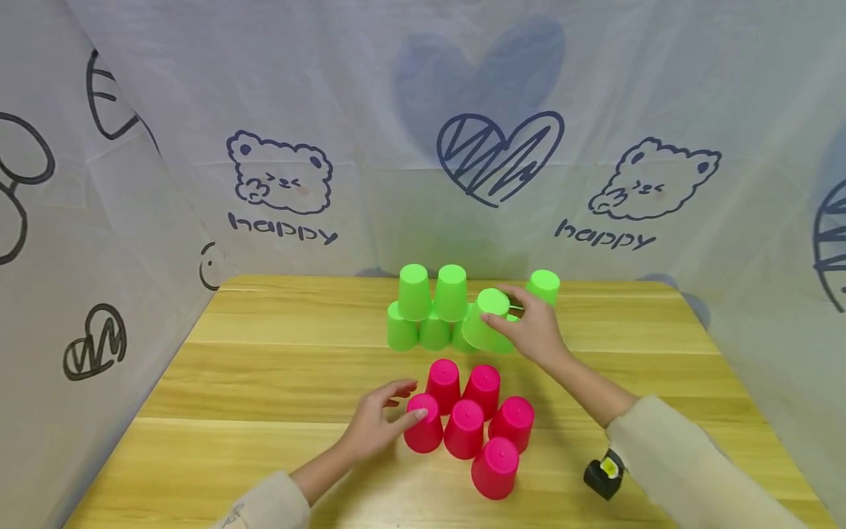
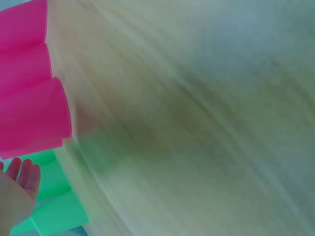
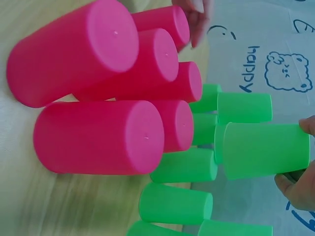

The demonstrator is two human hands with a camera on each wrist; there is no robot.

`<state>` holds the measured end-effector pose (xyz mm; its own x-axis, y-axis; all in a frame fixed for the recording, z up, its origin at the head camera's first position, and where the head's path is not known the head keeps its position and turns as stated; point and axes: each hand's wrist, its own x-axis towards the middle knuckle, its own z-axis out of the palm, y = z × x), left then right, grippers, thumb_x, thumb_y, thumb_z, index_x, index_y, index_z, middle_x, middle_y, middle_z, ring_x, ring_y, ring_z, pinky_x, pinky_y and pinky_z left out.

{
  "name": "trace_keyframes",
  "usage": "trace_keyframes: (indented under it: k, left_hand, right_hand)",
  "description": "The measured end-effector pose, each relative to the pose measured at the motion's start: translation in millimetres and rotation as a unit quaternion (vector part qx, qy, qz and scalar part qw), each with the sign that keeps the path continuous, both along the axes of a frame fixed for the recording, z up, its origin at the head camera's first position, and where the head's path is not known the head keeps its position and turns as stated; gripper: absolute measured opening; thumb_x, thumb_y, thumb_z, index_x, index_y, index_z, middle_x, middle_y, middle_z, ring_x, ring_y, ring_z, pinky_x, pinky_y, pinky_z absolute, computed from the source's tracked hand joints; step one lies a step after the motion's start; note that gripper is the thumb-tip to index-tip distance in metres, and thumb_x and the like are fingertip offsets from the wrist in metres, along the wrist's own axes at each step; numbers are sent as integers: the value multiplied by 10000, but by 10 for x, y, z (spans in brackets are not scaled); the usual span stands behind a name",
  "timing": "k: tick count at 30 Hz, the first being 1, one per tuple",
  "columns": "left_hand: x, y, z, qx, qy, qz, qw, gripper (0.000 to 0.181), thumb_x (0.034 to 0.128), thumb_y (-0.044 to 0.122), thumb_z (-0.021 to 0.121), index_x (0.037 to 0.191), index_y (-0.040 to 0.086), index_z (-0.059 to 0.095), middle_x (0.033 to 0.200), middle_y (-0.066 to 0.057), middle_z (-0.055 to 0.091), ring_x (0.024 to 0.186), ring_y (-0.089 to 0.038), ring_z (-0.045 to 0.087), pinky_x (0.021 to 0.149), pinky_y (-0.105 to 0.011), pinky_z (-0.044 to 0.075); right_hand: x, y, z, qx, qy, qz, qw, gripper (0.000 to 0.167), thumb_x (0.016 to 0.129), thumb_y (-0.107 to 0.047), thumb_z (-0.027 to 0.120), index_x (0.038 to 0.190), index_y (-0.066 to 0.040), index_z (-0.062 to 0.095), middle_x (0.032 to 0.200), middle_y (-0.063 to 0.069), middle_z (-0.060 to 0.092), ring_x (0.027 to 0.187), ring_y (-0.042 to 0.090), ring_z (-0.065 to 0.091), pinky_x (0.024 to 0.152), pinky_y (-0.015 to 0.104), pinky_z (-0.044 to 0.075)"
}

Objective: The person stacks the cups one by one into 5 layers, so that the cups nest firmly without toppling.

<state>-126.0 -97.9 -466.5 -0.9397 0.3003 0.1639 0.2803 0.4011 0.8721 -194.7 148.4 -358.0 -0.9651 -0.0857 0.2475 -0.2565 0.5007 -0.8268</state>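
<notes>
My right hand (image 1: pixel 534 327) pinches a green cup (image 1: pixel 485 323) by its upper end, thumb on one side and fingers on the other. The cup is upside down and slightly tilted, over a row of upside-down green cups (image 1: pixel 402 330). On that row stand two green cups (image 1: pixel 452 294) at the left and one green cup (image 1: pixel 543 285) at the right. My left hand (image 1: pixel 372 427) is beside the leftmost pink cup (image 1: pixel 423 426), fingers loosely extended and thumb in front of it; contact is unclear. Several upside-down pink cups (image 3: pixel 118 137) stand close together nearer me.
The wooden table (image 1: pixel 264 367) ends at a white cloth (image 1: pixel 370 184) with bear and heart drawings, which also hangs at both sides. A small black object (image 1: pixel 603 476) with a yellow patch shows by the right sleeve (image 1: pixel 687 455).
</notes>
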Motion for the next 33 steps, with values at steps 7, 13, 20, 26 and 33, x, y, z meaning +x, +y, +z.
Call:
trace_keyframes:
  k: [7,13,20,26,33]
  left_hand:
    - [50,11,-54,128,-158,-56,9998,541,810,261,714,1231,-30,540,1160,-125,635,1056,-259,595,893,-419,507]
    - [91,42,-103,156,-16,-77,9998,571,782,265,742,1235,-19,540,1134,-80,652,1028,-241,605,884,-423,505]
    - [138,24,-121,173,71,-140,9997,536,768,258,756,1225,55,563,1149,-43,650,1025,-227,609,869,-435,508]
    - [135,28,-148,53,191,-44,9998,510,748,130,764,1202,13,562,1128,-104,656,998,-281,614,841,-469,513]
    - [138,22,-167,140,124,-41,9998,514,752,199,768,1209,74,567,1143,-47,654,1013,-233,615,851,-419,519]
  right_hand:
    - [-125,8,36,-47,-248,-268,9993,475,797,-58,703,1215,86,530,1186,272,577,1114,371,562,958,420,483]
    - [-214,20,55,-31,-342,-400,9986,480,806,-60,693,1229,83,517,1212,270,564,1138,367,548,977,410,470]
    - [-291,9,60,86,-408,-622,9972,491,822,-89,674,1242,97,500,1237,275,548,1164,373,526,994,421,455]
    - [-361,-21,47,278,-383,-836,9954,501,809,-97,684,1233,102,506,1223,283,557,1125,378,544,963,429,469]
    - [-409,-77,24,616,-544,-1024,9913,551,814,-146,687,1269,90,485,1271,272,533,1184,377,510,995,438,440]
